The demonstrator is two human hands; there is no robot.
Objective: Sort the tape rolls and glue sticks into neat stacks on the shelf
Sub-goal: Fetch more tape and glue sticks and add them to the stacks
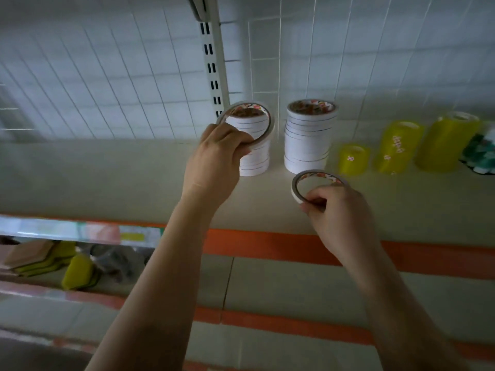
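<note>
Two stacks of thin white tape rolls stand on the pale shelf [107, 170]: the left stack [255, 162] and the taller right stack [308, 137]. My left hand [217, 159] grips one thin tape roll [263, 133], tilted, just above and in front of the left stack's top. My right hand [340, 210] pinches another thin tape roll [297, 188] by its near rim, held in the air in front of the right stack. The left hand hides part of the left stack.
Yellow tape stacks [353, 159] [399, 145] [447, 140] line the shelf to the right, with green-white rolls [482, 153] at the far edge. A wire grid backs the shelf, with a slotted upright [213, 68]. Orange-edged lower shelves hold sponges [77, 271].
</note>
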